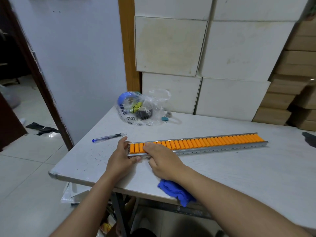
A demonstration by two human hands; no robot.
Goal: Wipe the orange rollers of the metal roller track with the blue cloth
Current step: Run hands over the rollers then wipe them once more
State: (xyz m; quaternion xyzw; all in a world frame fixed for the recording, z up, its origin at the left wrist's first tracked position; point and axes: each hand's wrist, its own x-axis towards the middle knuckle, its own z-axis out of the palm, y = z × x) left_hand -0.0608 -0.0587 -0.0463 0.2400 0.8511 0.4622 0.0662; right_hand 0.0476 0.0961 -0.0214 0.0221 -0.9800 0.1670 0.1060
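Note:
A long metal roller track [222,147] with a row of orange rollers [213,142] lies across the white table [239,177]. My left hand [120,157] grips the track's left end, thumb on the near rail and fingers around the end. My right hand [162,159] rests on the rollers and near rail just right of it, fingers spread over the track. The crumpled blue cloth [176,190] lies on the table's front edge under my right forearm, and neither hand holds it.
A blue pen [109,137] lies left of the track. Behind it sit a clear plastic bag of tape rolls [140,108] and a teal binder clip [165,119]. White boxes [205,57] stack against the back. A dark object [309,139] lies at the right edge.

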